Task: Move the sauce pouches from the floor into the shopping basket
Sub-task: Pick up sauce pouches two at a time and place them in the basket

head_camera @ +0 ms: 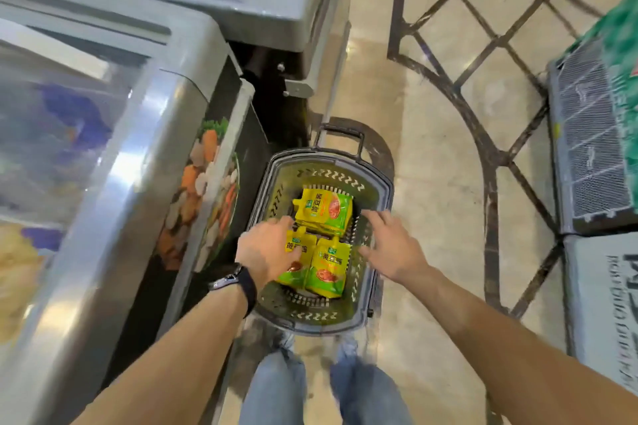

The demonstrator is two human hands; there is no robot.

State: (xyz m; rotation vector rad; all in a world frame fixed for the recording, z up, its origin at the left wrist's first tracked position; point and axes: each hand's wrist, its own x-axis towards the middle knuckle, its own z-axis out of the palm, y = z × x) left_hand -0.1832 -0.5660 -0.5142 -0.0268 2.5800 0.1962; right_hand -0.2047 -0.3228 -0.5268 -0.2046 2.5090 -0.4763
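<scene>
Left hand (266, 248): fingers loose and straight over the nearest pouch; touching or hovering, I cannot tell.
Right hand (390, 248): spread wide, holding nothing.
Yellow-and-green plastic sauce pouches (324, 209): a stack just beyond the fingertips, and two side by side between the hands.
Dark grey perforated plastic shopping basket (385, 183): directly beneath both hands.
Doing it well: settle the near pair flat, then lift both hands straight up, clear of the rim.

head cam | looks steeply down | close above shopping basket (326, 160) on floor (431, 183)
</scene>
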